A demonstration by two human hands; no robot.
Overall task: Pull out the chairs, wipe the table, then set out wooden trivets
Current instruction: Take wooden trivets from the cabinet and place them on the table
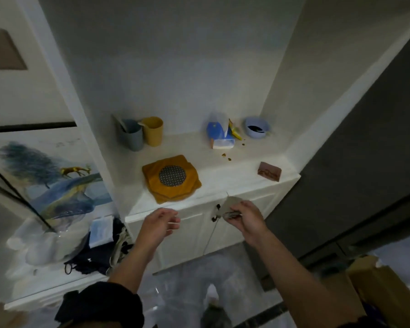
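Observation:
A stack of wooden trivets (172, 178), orange-brown with a dark dotted round centre, lies on the white cabinet counter (223, 171) near its front edge. My left hand (162, 222) hovers below the trivets, in front of the cabinet doors, fingers loosely curled and holding nothing. My right hand (245, 217) is to the right of the left, gripping a crumpled grey cloth (230, 205) with a dark bit in it, just below the counter's front edge.
At the back of the counter stand a grey cup (131, 134), a yellow cup (152, 130), a blue-and-white tissue pack (220, 136) and a pale blue bowl (256, 127). A small brown block (269, 171) sits at right. Bags and dark clothes (97, 254) lie at left.

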